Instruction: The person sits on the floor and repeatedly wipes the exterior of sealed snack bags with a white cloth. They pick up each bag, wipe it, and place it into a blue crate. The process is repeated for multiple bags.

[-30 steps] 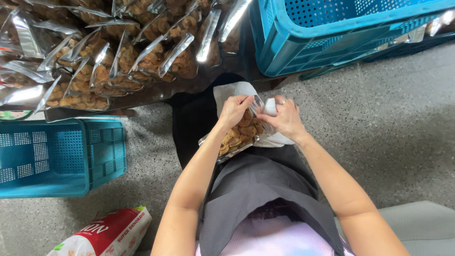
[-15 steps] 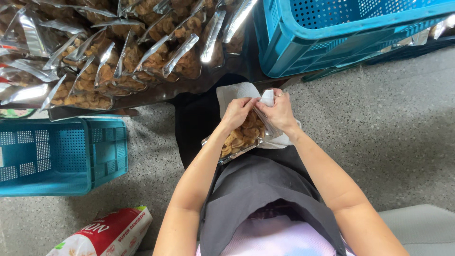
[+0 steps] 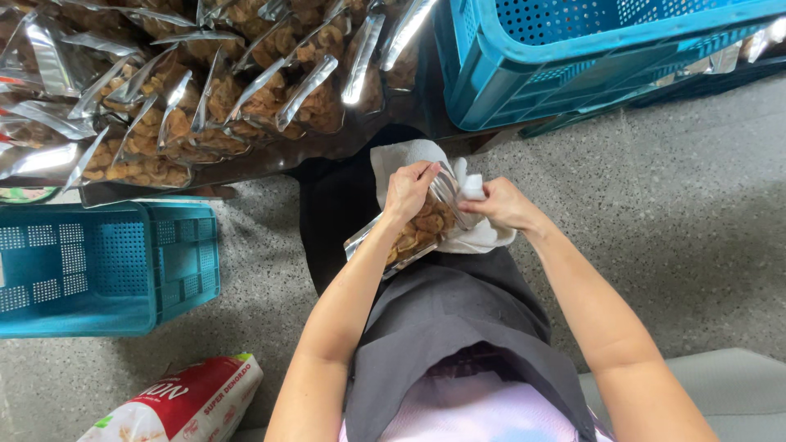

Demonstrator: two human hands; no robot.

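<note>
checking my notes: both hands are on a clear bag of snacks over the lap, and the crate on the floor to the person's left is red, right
Not quite. The head view shows the crate on the floor to the person's left is blue, not red. The rest holds: the left hand and right hand are both on the clear bag of snacks over the lap.

My left hand (image 3: 407,193) covers the far end of the bag (image 3: 413,233) on my lap, so I can't tell how its mouth lies. My right hand (image 3: 501,205) hides most of the small white piece (image 3: 472,187) it pinches; what it is I can't tell. The cloth (image 3: 401,155) runs under both hands and the bag. The far right crate (image 3: 589,57), the near left crate (image 3: 98,270) and the red and white sack (image 3: 184,405) are cut off by the edges. The far pile of bags (image 3: 205,90) runs out of view too.
</note>
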